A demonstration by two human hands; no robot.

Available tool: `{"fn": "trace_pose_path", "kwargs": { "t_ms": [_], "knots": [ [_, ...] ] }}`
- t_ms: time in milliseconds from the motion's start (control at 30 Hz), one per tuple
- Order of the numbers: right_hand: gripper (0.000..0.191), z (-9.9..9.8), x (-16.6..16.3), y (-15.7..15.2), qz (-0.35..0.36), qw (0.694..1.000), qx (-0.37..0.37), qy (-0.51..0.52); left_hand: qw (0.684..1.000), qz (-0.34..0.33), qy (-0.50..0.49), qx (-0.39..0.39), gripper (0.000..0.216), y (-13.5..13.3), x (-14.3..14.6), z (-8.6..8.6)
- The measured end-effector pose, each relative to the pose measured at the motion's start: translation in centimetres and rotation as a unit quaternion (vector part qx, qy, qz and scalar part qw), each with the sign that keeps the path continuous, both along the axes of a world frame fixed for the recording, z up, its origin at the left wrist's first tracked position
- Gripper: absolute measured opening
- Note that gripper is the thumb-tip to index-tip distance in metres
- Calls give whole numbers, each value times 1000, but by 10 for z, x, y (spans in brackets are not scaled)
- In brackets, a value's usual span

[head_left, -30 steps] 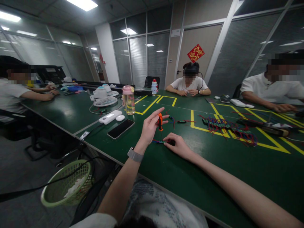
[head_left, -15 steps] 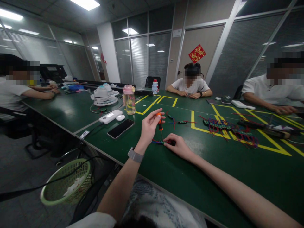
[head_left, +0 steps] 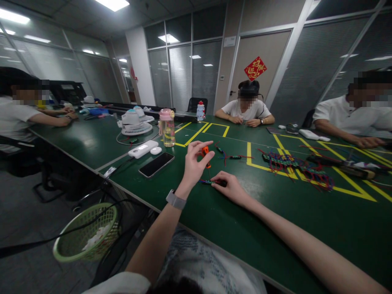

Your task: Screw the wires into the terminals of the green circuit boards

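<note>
My left hand [head_left: 193,161] is round the orange and black handle of a screwdriver [head_left: 206,151], the thumb stretched out past it. The screwdriver stands nearly upright, and its thin shaft points down at a small green circuit board [head_left: 208,182] with red and blue wires. My right hand [head_left: 230,187] rests on the table and pinches the right end of that board between thumb and fingertips. The fingers partly cover the board, so the exact spot where the tip meets it is hard to make out.
Two wired boards [head_left: 235,157] lie beyond my hands, with a heap of wired boards [head_left: 280,160] to the right. Leftward are a phone [head_left: 156,165], a white power strip [head_left: 143,149], a pink-lidded bottle [head_left: 167,128] and small fans [head_left: 132,122]. Three people sit around the table.
My left thumb has swung out to the right and the fingers have shifted around the screwdriver handle. The right hand stays at the board.
</note>
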State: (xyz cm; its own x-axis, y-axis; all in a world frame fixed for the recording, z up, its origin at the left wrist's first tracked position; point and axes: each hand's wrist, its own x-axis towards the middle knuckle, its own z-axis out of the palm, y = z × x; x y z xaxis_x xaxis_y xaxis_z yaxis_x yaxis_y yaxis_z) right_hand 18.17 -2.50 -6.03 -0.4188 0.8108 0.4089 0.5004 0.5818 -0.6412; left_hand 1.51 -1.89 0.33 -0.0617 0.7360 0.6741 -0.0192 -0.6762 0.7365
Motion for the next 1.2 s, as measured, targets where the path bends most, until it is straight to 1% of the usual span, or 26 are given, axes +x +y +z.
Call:
{"fn": "trace_pose_path", "kwargs": {
  "t_ms": [33, 67, 167, 200, 233, 367, 400, 433, 533, 567, 600, 700, 733, 767, 867, 900, 933, 967, 1067, 1100, 1133, 1200],
  "knots": [
    [12, 0, 0, 0, -2, 1000, 2, -3, 1000, 5, 7, 7, 28, 0, 0, 1],
    [12, 1, 0, -1, -2, 1000, 4, -6, 1000, -9, 5, 6, 28, 0, 0, 1],
    [12, 2, -1, -2, -2, 1000, 8, -10, 994, -102, -28, -21, 35, -1, 2, 2],
    [12, 2, -1, -2, -2, 1000, 9, -11, 992, -116, -35, -30, 37, -1, 3, 2],
    [12, 2, -1, -2, -3, 1000, 9, -11, 992, -113, -35, -35, 38, -2, 4, 2],
    [12, 1, 0, -1, -2, 1000, 15, -10, 999, -30, 12, -8, 33, -4, 4, 3],
    [12, 0, 0, -1, -1, 1000, 16, -10, 999, -28, 17, -3, 31, -4, 3, 3],
    [12, 0, 0, -1, 0, 1000, 16, -11, 999, -42, 12, -3, 30, -3, 3, 3],
    [13, 0, 1, -1, 5, 1000, 18, -14, 993, -116, -28, -26, 36, -1, 3, 2],
    [13, 0, 1, -1, 6, 1000, 19, -12, 992, -120, -37, -32, 37, -1, 3, 2],
    [13, 0, 1, -1, 6, 1000, 19, -11, 993, -107, -37, -34, 37, 0, 2, 2],
    [13, 2, 1, -3, 2, 1000, 14, -11, 999, -28, -10, -14, 32, -1, 2, 3],
    [13, 3, 1, -3, 1, 1000, 12, -12, 1000, -20, -4, -10, 29, -1, 2, 3],
    [13, 3, 1, -4, 0, 1000, 11, -12, 1000, -28, -5, -11, 27, -2, 2, 3],
    [13, 5, 0, -5, 0, 1000, 13, -14, 992, -118, -36, -33, 33, -1, 3, 2],
    [13, 5, 0, -5, -1, 1000, 14, -14, 989, -137, -45, -39, 35, -1, 3, 2],
    [13, 5, 0, -5, -2, 1000, 15, -15, 988, -140, -48, -42, 37, -1, 3, 1],
    [13, 5, 0, -5, -2, 1000, 16, -16, 990, -125, -44, -40, 38, -1, 3, 1],
    [14, 4, 1, -4, -1, 1000, 19, -18, 998, -52, -10, -19, 34, -1, 3, 1],
    [14, 4, 1, -3, -1, 1000, 20, -19, 999, -45, -5, -14, 31, -1, 2, 1],
    [14, 3, 1, -3, -1, 1000, 21, -19, 998, -54, -8, -12, 30, 0, 2, 1],
    [14, 3, 1, -3, -1, 1000, 21, -21, 995, -95, -30, -19, 33, 1, 2, 0]
  ]
}}
